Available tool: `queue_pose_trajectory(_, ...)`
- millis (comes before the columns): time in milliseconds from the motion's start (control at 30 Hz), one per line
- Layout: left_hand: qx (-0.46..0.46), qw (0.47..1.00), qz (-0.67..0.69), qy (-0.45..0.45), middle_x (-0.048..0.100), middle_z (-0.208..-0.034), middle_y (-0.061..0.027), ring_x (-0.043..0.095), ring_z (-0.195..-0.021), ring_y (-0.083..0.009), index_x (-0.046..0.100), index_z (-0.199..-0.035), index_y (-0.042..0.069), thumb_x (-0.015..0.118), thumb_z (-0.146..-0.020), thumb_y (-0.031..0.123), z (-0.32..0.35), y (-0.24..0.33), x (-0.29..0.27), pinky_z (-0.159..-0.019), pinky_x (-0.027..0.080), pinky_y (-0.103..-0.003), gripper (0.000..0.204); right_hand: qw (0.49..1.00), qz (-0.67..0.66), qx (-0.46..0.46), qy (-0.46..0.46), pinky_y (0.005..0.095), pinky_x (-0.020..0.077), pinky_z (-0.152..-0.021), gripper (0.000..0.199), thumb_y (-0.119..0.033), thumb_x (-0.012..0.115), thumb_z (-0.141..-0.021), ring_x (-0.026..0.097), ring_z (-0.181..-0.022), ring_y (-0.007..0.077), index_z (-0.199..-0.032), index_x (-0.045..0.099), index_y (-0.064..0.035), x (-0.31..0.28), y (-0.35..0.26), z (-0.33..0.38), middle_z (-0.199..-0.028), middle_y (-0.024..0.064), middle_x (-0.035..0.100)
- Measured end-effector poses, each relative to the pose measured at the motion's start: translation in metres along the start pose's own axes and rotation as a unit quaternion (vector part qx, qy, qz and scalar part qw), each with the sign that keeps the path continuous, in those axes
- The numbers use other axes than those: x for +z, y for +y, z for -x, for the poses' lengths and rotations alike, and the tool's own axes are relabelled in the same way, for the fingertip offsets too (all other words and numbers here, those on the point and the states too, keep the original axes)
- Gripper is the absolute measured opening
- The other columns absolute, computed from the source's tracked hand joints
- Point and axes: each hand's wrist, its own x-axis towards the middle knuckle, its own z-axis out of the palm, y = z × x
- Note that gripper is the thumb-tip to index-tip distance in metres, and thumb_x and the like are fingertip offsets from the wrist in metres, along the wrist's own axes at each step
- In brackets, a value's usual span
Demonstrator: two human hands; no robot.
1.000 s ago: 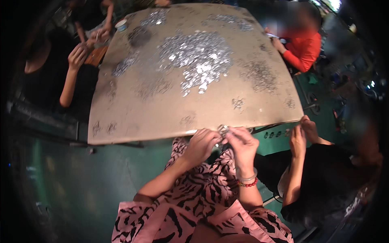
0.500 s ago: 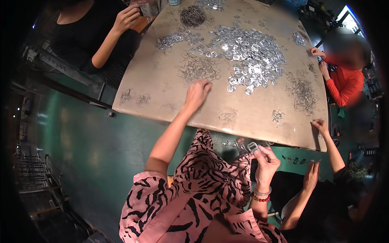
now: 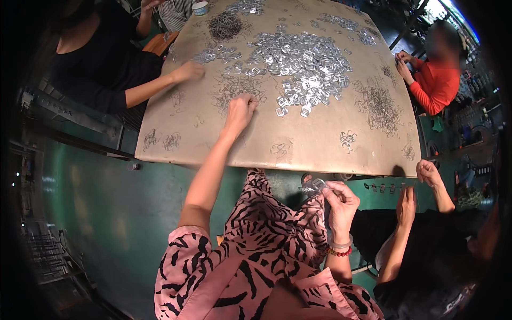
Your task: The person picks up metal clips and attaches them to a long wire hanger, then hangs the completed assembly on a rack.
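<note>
My left hand (image 3: 241,113) reaches over the table, fingers curled together at the near edge of a loose pile of thin wire hooks (image 3: 226,89). Whatever its fingertips pinch is too small to make out. Off the table's near edge, above my lap, my right hand (image 3: 343,205) pinches a silver metal buckle (image 3: 318,184). More shiny pieces trail just left of it, blurred. A big heap of similar silver buckles (image 3: 298,61) lies beyond my left hand, toward the table's middle.
Other wire piles lie on the brown table (image 3: 213,141), including a wide one (image 3: 380,106) at right and a dense dark clump (image 3: 225,26) at the back. A white cup (image 3: 200,8) stands at the far edge. Co-workers sit at left, at far right and close on my right.
The view has shifted, so the table sits further left. My left hand stays by the wire pile; the buckle in my right hand has tilted. The left co-worker's hand has come down onto the table.
</note>
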Motion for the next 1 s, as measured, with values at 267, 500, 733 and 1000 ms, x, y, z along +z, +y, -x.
queue_pose_trajectory(267,0.069,0.927,0.319,-0.184,0.065,-0.092,-0.0064,0.061,-0.082,-0.0143,0.063,-0.089,0.002,0.068,-0.077,0.001,0.124,0.14,-0.009,-0.071,0.048,-0.026,0.013,0.998,-0.038,0.042,0.013,0.0213,0.051,-0.061,0.019,0.01,0.063,-0.078,0.062,-0.068,0.0122,-0.096,0.058,0.0057,-0.001,0.019,-0.002,-0.083,0.0091,0.063)
queue_pose_trajectory(500,0.211,0.949,0.212,-0.098,0.06,-0.104,-0.0085,0.054,-0.097,-0.0277,0.059,-0.085,0.006,0.069,-0.07,0.002,0.133,0.147,0.007,-0.08,0.044,-0.035,0.018,0.998,-0.066,0.009,0.022,0.0242,0.0546,-0.065,0.012,0.012,0.061,-0.078,0.063,-0.074,0.0148,-0.088,0.058,0.007,0.01,0.008,-0.001,-0.087,0.011,0.063)
queue_pose_trajectory(733,0.188,0.954,0.207,-0.112,0.058,-0.106,-0.011,0.054,-0.097,-0.0284,0.058,-0.088,0.006,0.067,-0.076,0.006,0.13,0.147,0.012,-0.081,0.044,-0.035,0.016,0.999,-0.029,-0.019,0.022,0.0232,0.0549,-0.068,0.009,0.015,0.061,-0.077,0.065,-0.076,0.0167,-0.082,0.058,0.0077,0.006,0.006,-0.003,-0.089,0.0081,0.056)
queue_pose_trajectory(1000,0.16,0.952,0.242,-0.099,0.053,-0.107,-0.0132,0.051,-0.099,-0.0312,0.056,-0.091,0.003,0.061,-0.081,0.008,0.137,0.148,0.024,-0.083,0.042,-0.038,0.012,0.999,0.024,0.008,0.032,0.0206,0.0533,-0.065,0.008,0.013,0.061,-0.077,0.066,-0.076,0.0157,-0.083,0.06,0.0078,0.013,0.0,-0.002,-0.084,0.0058,0.055)
